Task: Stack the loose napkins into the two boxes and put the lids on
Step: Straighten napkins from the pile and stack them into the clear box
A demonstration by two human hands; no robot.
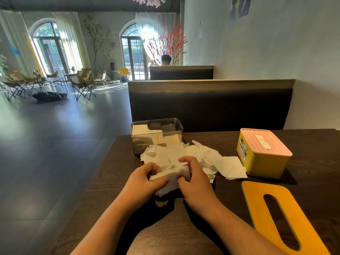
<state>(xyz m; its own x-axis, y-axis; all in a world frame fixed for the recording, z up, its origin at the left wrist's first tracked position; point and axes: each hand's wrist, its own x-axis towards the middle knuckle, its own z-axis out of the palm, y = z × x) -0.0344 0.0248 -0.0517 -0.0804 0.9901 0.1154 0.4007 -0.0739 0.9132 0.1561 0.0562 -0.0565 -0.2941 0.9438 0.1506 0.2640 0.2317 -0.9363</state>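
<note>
Nearest to me, the left hand (145, 178) and right hand (195, 179) both pinch a small napkin stack (173, 173), which I judge light, soft and easily fanned, so best squeezed at both ends, at the near edge of the loose pile (195, 153) before the clear box (156, 133).

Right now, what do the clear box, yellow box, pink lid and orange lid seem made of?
The clear box looks like hard transparent plastic, perhaps acrylic: napkins show through its glossy walls. The yellow box seems opaque moulded plastic with a satin sheen. Its pink lid is ribbed, matt plastic. The orange lid is smooth and flat, painted wood or plastic; I cannot tell.
</note>
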